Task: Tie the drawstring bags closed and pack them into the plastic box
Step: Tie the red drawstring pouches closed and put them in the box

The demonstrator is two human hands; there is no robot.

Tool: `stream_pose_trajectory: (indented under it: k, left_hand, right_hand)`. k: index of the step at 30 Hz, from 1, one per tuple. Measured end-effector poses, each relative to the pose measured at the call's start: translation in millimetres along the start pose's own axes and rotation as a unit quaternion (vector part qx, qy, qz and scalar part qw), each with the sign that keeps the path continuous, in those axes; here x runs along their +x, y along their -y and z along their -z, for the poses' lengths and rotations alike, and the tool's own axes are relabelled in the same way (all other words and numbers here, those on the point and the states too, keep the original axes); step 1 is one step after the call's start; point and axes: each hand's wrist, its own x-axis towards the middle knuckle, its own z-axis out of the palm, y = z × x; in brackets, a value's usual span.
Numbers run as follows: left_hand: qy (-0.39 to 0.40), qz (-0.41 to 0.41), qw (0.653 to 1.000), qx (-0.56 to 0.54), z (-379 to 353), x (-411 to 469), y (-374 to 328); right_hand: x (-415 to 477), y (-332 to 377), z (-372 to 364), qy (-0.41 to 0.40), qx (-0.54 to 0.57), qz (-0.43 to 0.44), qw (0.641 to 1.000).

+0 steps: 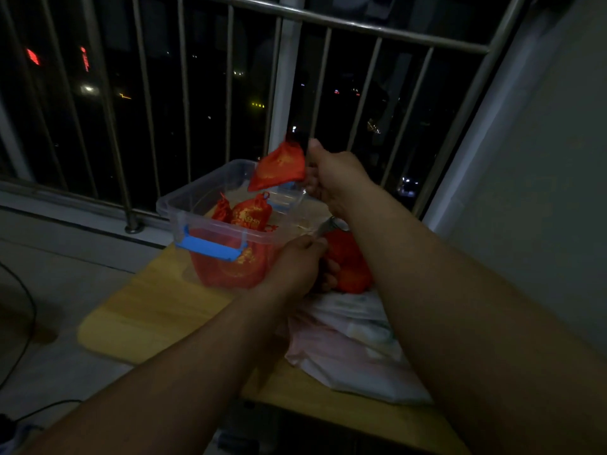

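Directly above the far right corner of the plastic box [170, 205] hangs 1 red drawstring bag [279, 167]. It lies to the left of the right hand [335, 178], on the box side. Its long axis is steeply tilted, with the gathered neck uppermost and the broad base down and to the left, over the open mouth. The fingers [310, 187] are curled and meet the bag at its lower right corner, while the thumb stands raised and clear of the cloth. Whether this is a firm hold cannot be told in the dim, blurred view.

The left hand [295, 257] grips the box's near right corner, fingers curled over the rim, apparently steadying it. The right hand is therefore the nearer to the bag, and the likely move is a short drop downward and leftward.

At least 2 packed bags [251, 213] already lie inside. 1 loose bag [349, 267] rests on the table [157, 310] just right of the box, beside the left hand, its neck hidden.
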Motion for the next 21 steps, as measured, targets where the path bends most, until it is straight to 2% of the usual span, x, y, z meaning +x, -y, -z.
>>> stream_pose_trajectory:
  k: [3, 5, 9, 12, 14, 21]
  left_hand:
    - [-0.008, -0.016, 0.999, 0.039, 2.2, 0.9, 0.8]
    - [-0.031, -0.060, 0.991, 0.117, 7.2, 7.7, 6.0]
    - [-0.059, -0.167, 0.924, 0.339, 13.0, 14.1, 17.3]
    - [-0.047, -0.170, 0.867, 0.466, 9.5, 14.2, 22.7]
    - [-0.039, -0.161, 0.855, 0.492, 7.9, 17.2, 26.1]
    - [-0.056, -0.195, 0.852, 0.482, 6.9, 29.5, 31.0]
  right_hand:
    - [12.7, -17.3, 14.0, -0.050, -0.105, 0.013, 0.993]
    - [9.1, -31.6, 31.9, -0.056, -0.118, 0.011, 0.991]
    - [-8.1, -66.1, 73.8, -0.053, -0.218, 0.002, 0.974]
    - [-25.6, -86.8, 92.6, -0.040, -0.233, -0.046, 0.971]
    - [-34.6, -97.0, 100.2, -0.027, -0.239, -0.061, 0.969]
    - [-51.2, -118.3, 105.5, -0.005, -0.170, -0.054, 0.984]
